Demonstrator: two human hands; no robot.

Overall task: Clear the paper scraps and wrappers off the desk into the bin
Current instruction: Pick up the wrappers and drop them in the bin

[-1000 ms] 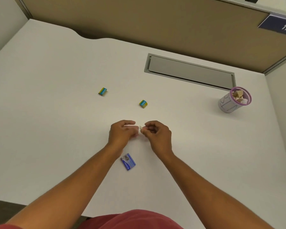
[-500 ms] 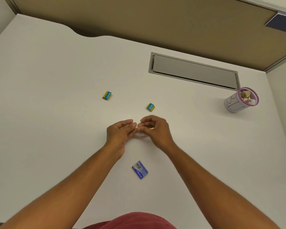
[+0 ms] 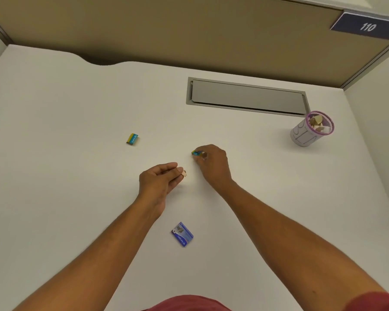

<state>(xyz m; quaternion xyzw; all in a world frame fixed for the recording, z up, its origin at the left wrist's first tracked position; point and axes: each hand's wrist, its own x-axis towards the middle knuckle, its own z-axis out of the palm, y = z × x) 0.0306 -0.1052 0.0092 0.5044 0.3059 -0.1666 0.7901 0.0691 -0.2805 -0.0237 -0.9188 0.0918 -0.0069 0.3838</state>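
Observation:
My left hand (image 3: 160, 179) hovers mid-desk and pinches a small pale paper scrap (image 3: 184, 173) at its fingertips. My right hand (image 3: 211, 161) is just beyond it, fingers closed on a small blue-and-yellow wrapper (image 3: 195, 153) that lies on the white desk (image 3: 54, 176). A second blue-and-yellow wrapper (image 3: 132, 139) lies farther left. A dark blue packet (image 3: 182, 234) lies near me between my forearms. The small bin (image 3: 310, 129), a white cup with a purple rim, stands at the right and holds several paper scraps.
A grey cable hatch (image 3: 247, 96) is set into the desk at the back. A tan partition (image 3: 166, 30) runs behind the desk, with a blue sign marked 110 (image 3: 366, 25) at its top right. Another panel borders the right side.
My hands have parted. The left keeps the paper scrap, while the right has reached forward and closed on the nearer blue-and-yellow wrapper.

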